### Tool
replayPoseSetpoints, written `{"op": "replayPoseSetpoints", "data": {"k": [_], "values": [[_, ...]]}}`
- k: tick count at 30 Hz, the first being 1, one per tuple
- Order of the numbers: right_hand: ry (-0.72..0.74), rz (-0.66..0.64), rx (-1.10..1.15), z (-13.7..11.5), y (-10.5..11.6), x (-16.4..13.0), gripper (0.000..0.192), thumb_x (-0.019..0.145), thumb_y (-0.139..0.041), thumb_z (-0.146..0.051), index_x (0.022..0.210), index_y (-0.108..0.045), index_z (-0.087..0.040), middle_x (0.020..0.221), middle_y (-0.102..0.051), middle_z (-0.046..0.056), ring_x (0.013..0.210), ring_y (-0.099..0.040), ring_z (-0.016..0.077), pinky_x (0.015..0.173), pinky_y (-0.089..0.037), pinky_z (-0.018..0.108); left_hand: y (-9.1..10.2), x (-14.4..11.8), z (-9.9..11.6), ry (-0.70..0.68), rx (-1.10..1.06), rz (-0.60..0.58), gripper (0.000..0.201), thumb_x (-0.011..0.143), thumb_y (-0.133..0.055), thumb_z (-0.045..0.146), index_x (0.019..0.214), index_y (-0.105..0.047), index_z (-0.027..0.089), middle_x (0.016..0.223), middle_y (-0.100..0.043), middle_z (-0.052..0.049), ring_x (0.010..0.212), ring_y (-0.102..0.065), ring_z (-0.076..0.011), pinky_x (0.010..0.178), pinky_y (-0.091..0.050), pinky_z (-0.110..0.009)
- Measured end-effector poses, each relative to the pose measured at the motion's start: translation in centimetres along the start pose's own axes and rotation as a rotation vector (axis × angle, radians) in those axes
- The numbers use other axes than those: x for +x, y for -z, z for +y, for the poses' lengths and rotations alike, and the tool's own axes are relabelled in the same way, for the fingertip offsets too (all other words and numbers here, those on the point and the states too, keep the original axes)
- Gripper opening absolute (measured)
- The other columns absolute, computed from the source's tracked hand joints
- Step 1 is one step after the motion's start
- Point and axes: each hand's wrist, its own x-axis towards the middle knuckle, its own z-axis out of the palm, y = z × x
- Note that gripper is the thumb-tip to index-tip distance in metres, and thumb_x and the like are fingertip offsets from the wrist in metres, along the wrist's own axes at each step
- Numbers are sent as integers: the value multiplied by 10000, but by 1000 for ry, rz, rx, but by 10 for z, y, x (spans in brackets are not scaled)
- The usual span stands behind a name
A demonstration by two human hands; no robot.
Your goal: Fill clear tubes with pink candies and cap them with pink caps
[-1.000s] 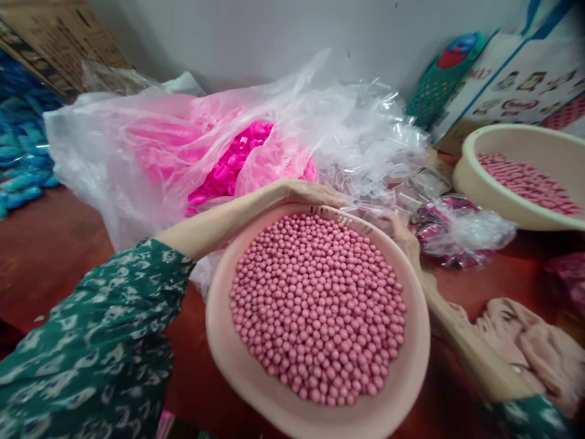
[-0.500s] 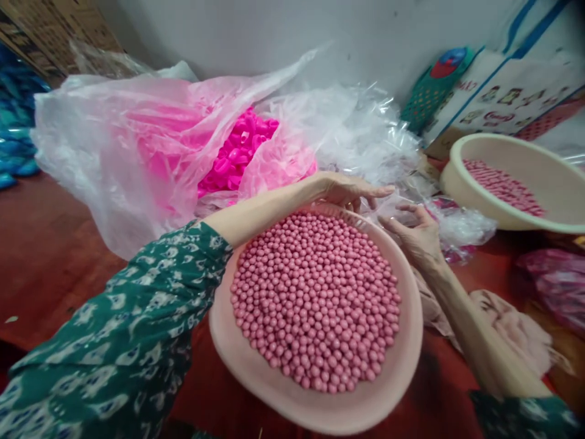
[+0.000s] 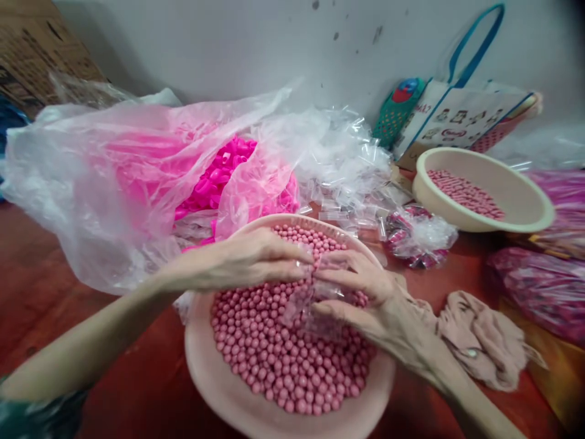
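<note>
A pink bowl full of small round pink beads stands in front of me. Above the beads, my left hand reaches in from the left, its fingers closed on some small clear plastic tubes that show at the fingertips. My right hand comes from the right and curls around more of these tubes. The fingertips of both hands nearly meet over the middle of the bowl. Some tubes lie on or just above the beads; motion blur hides which.
Behind the bowl lie a plastic bag of bright pink plastic parts and a heap of clear tubes. To the right are a cream basin with beads, a crumpled cloth, a tote bag and a purple plastic bag.
Both hands have come back from the bowl's far rim to over the beads, now with clear tubes in them. The camera view has shifted too.
</note>
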Motion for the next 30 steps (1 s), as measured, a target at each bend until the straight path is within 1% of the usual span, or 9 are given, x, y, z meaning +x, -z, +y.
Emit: {"op": "replayPoseSetpoints", "data": {"k": [2, 4, 6, 8, 10, 14, 19, 24, 30], "values": [[19, 58, -79, 9, 2, 4, 214, 812, -642, -327, 1012, -690, -269, 1162, -602, 56, 1121, -532, 225, 972, -416, 415, -15, -34, -13, 7, 14, 148, 264, 787, -569, 421, 1001, -712, 363, 1043, -710, 10, 964, -636, -240, 898, -480, -352], [-33, 149, -140, 23, 6, 15, 230, 854, -577, -316, 1041, -684, -234, 1163, -591, 82, 1088, -543, 218, 925, -438, 380, -35, -67, -26, 96, 39, 464, 217, 738, -612, 417, 929, -707, 457, 926, -734, 73, 829, -667, -231, 847, -512, -363], [-116, 173, -219, 38, 11, 27, 253, 866, -534, -318, 1021, -687, -189, 1096, -611, 102, 1025, -556, 229, 883, -438, 368, -59, -100, -39, 339, 101, 870, 163, 716, -579, 481, 834, -665, 556, 843, -717, 154, 788, -650, -271, 835, -506, -443], [-203, 131, -250, 52, 13, 35, 271, 872, -491, -326, 904, -705, -164, 942, -649, 91, 888, -583, 224, 797, -448, 342, -89, -126, -51, 554, 63, 1056, 167, 682, -491, 604, 807, -586, 659, 671, -677, 196, 706, -625, -319, 725, -507, -501], [-254, 99, -225, 62, 12, 38, 305, 877, -458, -325, 790, -697, -156, 774, -648, 53, 738, -582, 193, 683, -441, 294, -119, -142, -56, 692, -187, 988, 273, 627, -500, 658, 892, -568, 661, 623, -674, 157, 589, -607, -303, 585, -518, -469], [-331, 163, -163, 71, 10, 28, 281, 851, -480, -324, 737, -668, -149, 699, -639, 21, 671, -575, 171, 620, -423, 262, -160, -143, -49, 683, -722, 778, 556, 631, -657, 487, 1166, -571, 365, 773, -712, -7, 603, -626, -259, 557, -537, -375], [-464, 283, -154, 60, 10, -8, 266, 835, -492, -347, 831, -664, -143, 778, -682, 55, 712, -606, 196, 667, -466, 303, -140, -125, -45, 634, -934, 695, 330, 697, -660, 449, 931, -565, 237, 553, -573, 35, 347, -463, -105, 366, -369, -221], [-675, 250, -102, 30, 19, -68, 296, 844, -480, -429, 863, -634, -177, 809, -687, 68, 763, -632, 226, 682, -498, 325, -93, -101, -69, 509, -731, 666, 276, 740, -617, 425, 718, -482, 185, 555, -443, 75, 340, -316, -28, 342, -229, -165], [-1031, -236, 546, -4, 18, -125, 369, 801, -565, -538, 774, -577, -170, 562, -635, 11, 443, -589, 125, 431, -461, 201, -36, -38, -87, 238, 107, 431, 305, 855, -393, 413, 724, -512, 164, 564, -453, 30, 500, -440, -118, 468, -324, -234]]}}
